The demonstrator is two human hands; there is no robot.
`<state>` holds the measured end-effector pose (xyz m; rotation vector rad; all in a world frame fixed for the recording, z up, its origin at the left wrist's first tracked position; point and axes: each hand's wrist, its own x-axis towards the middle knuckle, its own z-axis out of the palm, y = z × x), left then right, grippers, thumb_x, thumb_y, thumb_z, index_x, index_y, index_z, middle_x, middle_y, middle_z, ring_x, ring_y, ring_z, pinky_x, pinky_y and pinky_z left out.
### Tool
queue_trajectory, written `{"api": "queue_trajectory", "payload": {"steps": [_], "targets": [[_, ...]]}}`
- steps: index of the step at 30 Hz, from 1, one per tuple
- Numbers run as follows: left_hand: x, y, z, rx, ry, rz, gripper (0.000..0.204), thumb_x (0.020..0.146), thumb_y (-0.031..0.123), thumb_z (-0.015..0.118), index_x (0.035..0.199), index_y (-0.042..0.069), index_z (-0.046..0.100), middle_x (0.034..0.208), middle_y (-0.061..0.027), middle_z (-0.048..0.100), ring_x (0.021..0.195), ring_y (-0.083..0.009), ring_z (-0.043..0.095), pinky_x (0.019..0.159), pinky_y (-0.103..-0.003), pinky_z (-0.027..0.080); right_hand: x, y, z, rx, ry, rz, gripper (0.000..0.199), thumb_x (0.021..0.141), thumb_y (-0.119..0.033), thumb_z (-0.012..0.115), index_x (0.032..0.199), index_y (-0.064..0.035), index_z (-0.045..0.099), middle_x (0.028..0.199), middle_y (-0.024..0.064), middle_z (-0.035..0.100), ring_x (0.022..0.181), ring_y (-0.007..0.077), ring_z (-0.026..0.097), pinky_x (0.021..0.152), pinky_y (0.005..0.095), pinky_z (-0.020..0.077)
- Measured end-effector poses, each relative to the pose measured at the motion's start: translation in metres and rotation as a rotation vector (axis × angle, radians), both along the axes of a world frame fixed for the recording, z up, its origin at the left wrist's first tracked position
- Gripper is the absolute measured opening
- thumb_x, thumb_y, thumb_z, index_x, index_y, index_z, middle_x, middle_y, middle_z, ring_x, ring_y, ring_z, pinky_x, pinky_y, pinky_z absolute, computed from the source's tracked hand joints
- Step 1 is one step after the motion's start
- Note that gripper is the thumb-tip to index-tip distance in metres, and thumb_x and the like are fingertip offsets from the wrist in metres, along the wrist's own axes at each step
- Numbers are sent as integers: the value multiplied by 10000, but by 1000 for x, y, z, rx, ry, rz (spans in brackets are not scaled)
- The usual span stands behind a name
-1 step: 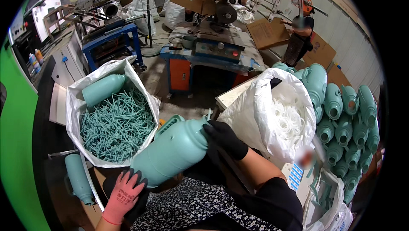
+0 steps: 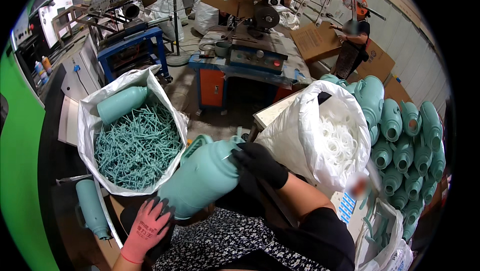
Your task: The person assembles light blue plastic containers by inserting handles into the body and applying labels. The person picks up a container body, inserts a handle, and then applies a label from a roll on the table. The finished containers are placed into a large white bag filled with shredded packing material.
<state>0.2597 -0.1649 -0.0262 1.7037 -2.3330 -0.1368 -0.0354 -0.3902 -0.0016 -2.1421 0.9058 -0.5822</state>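
Observation:
A pale green plastic thermos casing (image 2: 200, 178) lies slanted across my lap, its neck end up to the right and its loop handle on the far side. My left hand (image 2: 148, 225), in a pink glove with dark fingertips, holds the bottom end. Gloved in black, my right hand (image 2: 262, 163) grips the casing near its neck; its fingertips are partly hidden. A small green piece (image 2: 239, 132) sticks up at the neck. Left of the casing stands a white sack (image 2: 85, 136) full of thin green plastic sticks (image 2: 137, 146), with another green casing (image 2: 122, 104) lying on top.
A white sack (image 2: 287, 126) of white rings (image 2: 335, 138) stands to the right. Beyond it, green casings (image 2: 392, 121) are stacked. Another casing (image 2: 93, 208) lies at lower left. Ahead is a machine bench (image 2: 212, 88); a person (image 2: 350, 46) stands by cardboard boxes (image 2: 315, 41) at far right.
The casing's neck end has shifted slightly left and down, with my right hand following. My left hand stays at the bottom end. The person at the back has moved their arms.

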Motion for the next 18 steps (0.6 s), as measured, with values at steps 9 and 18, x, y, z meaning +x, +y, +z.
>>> {"api": "queue_trajectory", "payload": {"steps": [9,18], "targets": [[-44,-49,12,-251,734,200,735,649,246,778,1249,-29,454,1097,-199,560,1014,-382,564,896,-418,444,101,66,28,-599,92,760,287,848,-329,589,986,-78,607,909,123,589,872,288,584,767,404,467],[68,-87,58,-1046,243,217,560,661,4,763,1155,65,507,1343,-208,455,1230,-404,451,1013,-463,391,-4,-13,39,-755,-127,131,366,777,-32,583,1141,-1,564,1244,189,535,1139,339,522,928,408,450]]}}
